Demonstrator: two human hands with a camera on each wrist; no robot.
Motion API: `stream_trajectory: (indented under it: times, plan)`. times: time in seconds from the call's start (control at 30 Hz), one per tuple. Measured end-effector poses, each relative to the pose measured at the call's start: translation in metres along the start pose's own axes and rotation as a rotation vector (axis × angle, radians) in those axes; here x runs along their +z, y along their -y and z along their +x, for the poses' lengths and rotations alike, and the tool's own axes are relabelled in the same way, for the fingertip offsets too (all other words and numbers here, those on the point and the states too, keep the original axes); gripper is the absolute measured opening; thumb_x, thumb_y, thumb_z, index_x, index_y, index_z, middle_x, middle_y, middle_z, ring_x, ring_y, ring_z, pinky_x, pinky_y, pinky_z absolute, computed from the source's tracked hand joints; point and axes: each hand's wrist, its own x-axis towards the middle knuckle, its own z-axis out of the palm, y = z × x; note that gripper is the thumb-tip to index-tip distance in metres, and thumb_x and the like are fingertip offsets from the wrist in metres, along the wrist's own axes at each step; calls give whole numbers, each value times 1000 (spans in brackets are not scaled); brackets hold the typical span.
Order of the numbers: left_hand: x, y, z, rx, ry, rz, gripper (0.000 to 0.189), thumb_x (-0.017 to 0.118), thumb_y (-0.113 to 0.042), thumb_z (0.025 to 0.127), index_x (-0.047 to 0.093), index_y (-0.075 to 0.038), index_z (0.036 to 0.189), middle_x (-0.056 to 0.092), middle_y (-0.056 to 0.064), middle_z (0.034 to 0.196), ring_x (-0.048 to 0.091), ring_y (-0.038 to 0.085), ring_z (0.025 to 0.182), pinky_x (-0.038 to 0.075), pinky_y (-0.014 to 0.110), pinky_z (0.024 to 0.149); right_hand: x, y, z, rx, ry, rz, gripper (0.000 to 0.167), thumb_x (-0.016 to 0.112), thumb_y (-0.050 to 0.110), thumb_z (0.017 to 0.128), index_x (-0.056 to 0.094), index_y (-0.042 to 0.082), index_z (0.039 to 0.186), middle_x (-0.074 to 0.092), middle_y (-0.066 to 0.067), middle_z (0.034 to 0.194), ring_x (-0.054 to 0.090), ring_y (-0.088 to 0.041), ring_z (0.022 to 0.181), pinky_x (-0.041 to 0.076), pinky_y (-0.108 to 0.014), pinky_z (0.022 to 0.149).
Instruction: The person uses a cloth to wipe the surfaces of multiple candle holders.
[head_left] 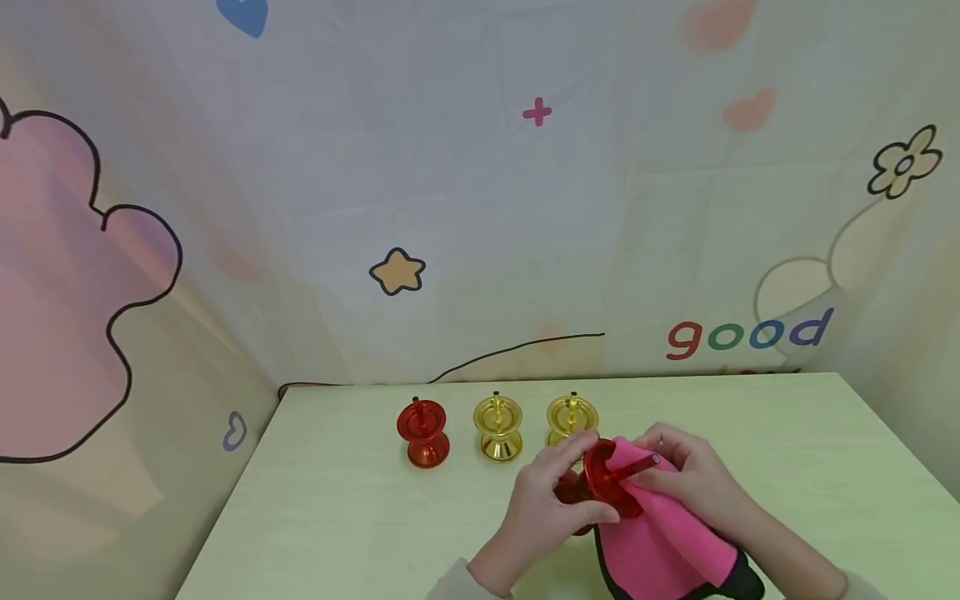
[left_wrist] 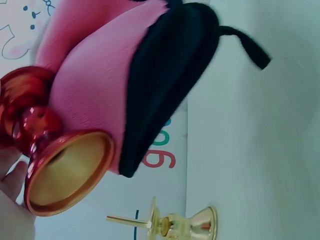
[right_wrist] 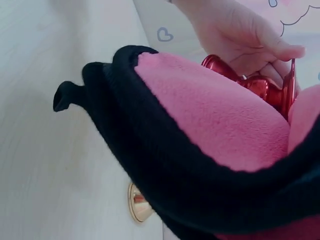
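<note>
My left hand [head_left: 543, 500] grips a shiny red candle holder [head_left: 597, 475] with a spike in its dish, tilted so the spike points to the right. In the left wrist view its hollow base [left_wrist: 72, 175] shows a gold inside. With my right hand [head_left: 693, 479] I hold a pink cloth [head_left: 652, 550] edged in black, and it lies against the red dish. The cloth's black border [right_wrist: 165, 160] covers much of the right wrist view and hides the right fingers there. Its lower part drapes down between the hands.
Behind the hands stand another red candle holder [head_left: 423, 425] and two gold ones, a middle one [head_left: 498, 423] and a right one [head_left: 572, 412] partly behind my left hand. They are upright on the pale green table [head_left: 322, 517]. A printed curtain [head_left: 480, 192] hangs at the back.
</note>
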Motion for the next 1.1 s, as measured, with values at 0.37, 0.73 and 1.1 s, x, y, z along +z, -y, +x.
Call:
stream_trajectory:
  times: [0.37, 0.73, 1.1]
  plan:
    - [-10, 0, 6, -167, 159, -327, 59, 61, -37, 78, 45, -15, 130, 48, 5, 131, 54, 10, 109, 50, 20, 78, -4, 2, 3, -62, 87, -43, 18, 58, 10, 83, 56, 3, 99, 63, 7, 89, 61, -12, 75, 53, -31, 62]
    - [15, 2, -3, 255, -192, 446, 89, 73, -42, 65, 33, -5, 135, 45, 12, 132, 46, 22, 118, 44, 35, 90, 7, 6, 3, -3, -86, -40, 23, 61, 13, 82, 53, 2, 100, 66, 7, 86, 62, -15, 67, 54, -31, 57]
    - [-16, -6, 6, -160, 248, -95, 69, 73, -23, 70, 40, -25, 131, 30, -1, 143, 32, 12, 129, 44, 23, 89, -5, 7, 1, -111, 145, -110, 16, 59, 11, 83, 58, 7, 99, 63, 4, 90, 61, -13, 76, 53, -32, 60]
